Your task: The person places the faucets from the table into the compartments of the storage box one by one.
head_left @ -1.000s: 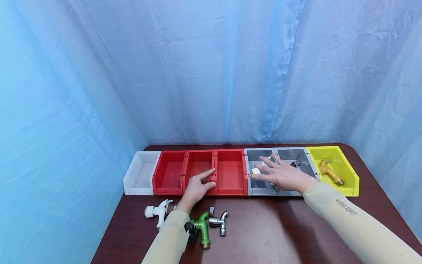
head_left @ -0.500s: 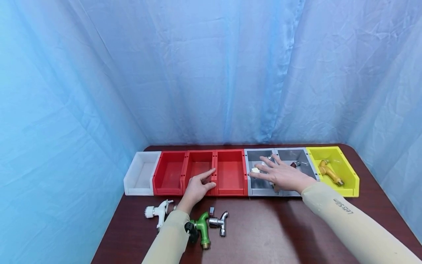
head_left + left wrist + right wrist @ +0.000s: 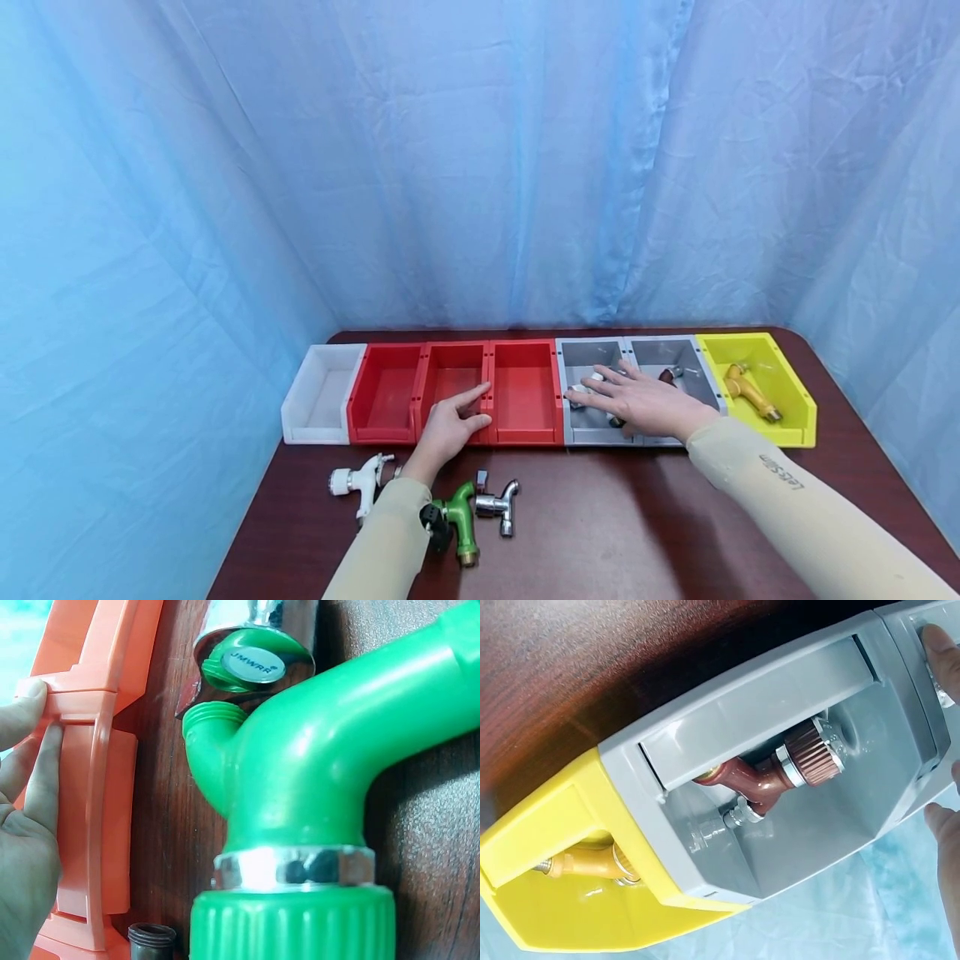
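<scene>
My right hand (image 3: 647,402) is spread over the left grey bin (image 3: 591,437), fingers straight. Beneath its fingers lies a white faucet (image 3: 583,390), partly hidden. A brown faucet (image 3: 761,780) rests in the grey bin beside it. At the middle red bin (image 3: 454,357) is my left hand (image 3: 444,432), its thumb and forefinger extended and apart, the tips close to the divider. Below that wrist, on the table, lie a green faucet (image 3: 462,518) and a chrome faucet (image 3: 498,505). Partly behind the left forearm is another white faucet (image 3: 363,483).
A white bin (image 3: 321,435), more red bins (image 3: 525,435) and a yellow bin (image 3: 797,421) complete the row at the back of the dark table (image 3: 600,517). The yellow bin holds a yellow faucet (image 3: 750,392). Behind the row hangs a blue curtain (image 3: 480,167).
The white faucet under my right hand has been let go and has settled lower in the left grey bin. My left hand has stayed in place.
</scene>
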Tool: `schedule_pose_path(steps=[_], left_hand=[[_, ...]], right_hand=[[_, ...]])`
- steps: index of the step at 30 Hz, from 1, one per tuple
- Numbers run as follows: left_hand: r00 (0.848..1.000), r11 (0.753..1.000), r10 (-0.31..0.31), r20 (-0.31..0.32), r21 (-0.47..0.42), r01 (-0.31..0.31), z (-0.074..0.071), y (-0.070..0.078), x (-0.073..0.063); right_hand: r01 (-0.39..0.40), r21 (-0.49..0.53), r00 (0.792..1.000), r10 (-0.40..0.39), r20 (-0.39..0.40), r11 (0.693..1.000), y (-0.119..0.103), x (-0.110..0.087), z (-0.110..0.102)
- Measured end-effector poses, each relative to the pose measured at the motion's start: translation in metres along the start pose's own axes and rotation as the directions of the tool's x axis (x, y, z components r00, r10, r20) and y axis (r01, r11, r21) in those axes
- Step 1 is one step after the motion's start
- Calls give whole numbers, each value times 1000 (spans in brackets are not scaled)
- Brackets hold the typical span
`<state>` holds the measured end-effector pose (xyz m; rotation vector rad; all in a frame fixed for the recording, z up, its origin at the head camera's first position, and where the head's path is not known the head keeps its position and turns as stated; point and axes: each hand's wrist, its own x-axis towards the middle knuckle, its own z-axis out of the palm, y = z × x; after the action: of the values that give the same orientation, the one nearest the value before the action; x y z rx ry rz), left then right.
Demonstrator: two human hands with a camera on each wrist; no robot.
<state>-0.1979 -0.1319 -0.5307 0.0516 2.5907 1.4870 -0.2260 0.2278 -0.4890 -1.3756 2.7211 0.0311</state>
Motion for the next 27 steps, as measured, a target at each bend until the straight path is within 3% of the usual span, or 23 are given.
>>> schedule_pose_path(steps=[7,13,16,21,27], left_hand=[[1000,1000,3,3,12,-3,0,0,0],[1000,1000,6,-1,14,-6,0,3,-1],[1000,1000,14,1,16,-14,0,3,-1],[999,999,32,0,35,-32,0,3,-3],[996,996,89,2,30,-89,-1,4,-11]], right_hand=[[-41,-4,999,41,-25,999,1,-8,5],[-82,20,991,83,-106,996,5,-23,-4],[-126,72,982,134,-135,989,11,-33,-9],[-222,105,966,234,-111,969,24,-52,-11],[-315,141,930,334,-151,939,42,-81,-9]])
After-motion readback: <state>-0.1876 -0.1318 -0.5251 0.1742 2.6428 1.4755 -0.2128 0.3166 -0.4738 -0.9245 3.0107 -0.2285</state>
